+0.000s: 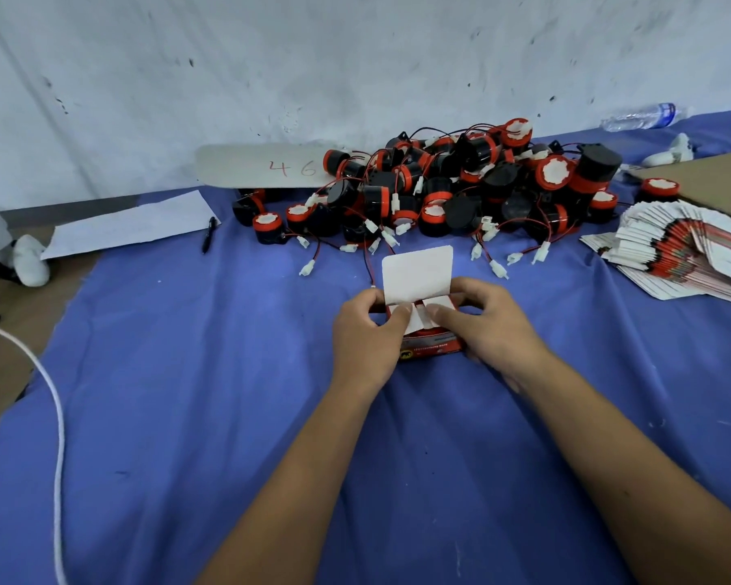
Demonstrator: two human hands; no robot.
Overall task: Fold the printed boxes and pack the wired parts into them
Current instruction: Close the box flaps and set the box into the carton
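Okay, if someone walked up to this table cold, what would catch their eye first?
Probably the big heap of black-and-red wired parts at the back of the blue cloth. Next, the two hands at centre: left hand and right hand pressing in the flaps of a red box, its white lid up. A fanned stack of flat boxes lies far right.

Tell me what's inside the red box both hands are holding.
Can't see inside: both hands press the white side flaps over the red box opening. The top lid flap stands open; a thin wire runs behind the box.
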